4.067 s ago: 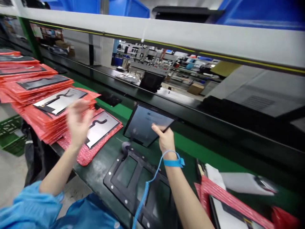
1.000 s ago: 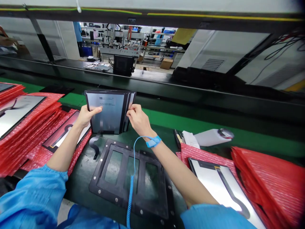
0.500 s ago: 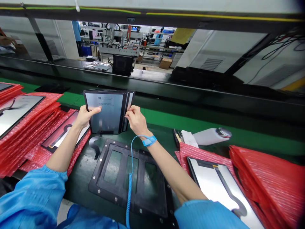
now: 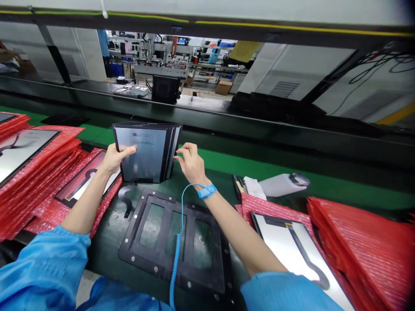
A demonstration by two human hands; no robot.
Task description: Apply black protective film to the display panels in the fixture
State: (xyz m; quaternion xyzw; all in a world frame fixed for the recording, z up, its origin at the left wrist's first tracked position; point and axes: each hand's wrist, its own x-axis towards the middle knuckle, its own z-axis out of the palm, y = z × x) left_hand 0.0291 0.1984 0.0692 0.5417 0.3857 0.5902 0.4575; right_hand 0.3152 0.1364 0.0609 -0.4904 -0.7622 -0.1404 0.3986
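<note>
Several thin display panels (image 4: 142, 151) stand upright on the bench in a slightly fanned stack, pale backs facing me and small print on the front one. My left hand (image 4: 113, 160) grips their left edge, thumb across the front panel. At their right edge, my right hand (image 4: 192, 164) is closed in a pinch; whatever lies between its fingertips is too small to make out. A blue wrist strap (image 4: 206, 191) with a coiled cord circles my right wrist. Below the stack lies a black frame fixture (image 4: 136, 235) with three window openings. A dark flex cable (image 4: 126, 201) hangs beside the stack's lower left.
Red bubble-wrap sleeves (image 4: 48, 172) with panels on them are piled at left. On the right, another panel (image 4: 292, 246) lies by more red sleeves (image 4: 359, 233). Behind it are a white bottle (image 4: 282, 185) and some tools. A dark ledge (image 4: 207, 114) crosses the back.
My right hand has shifted slightly to the right, from over the fanned panel edges to their outermost edge. My left hand and the stack have stayed in place.
</note>
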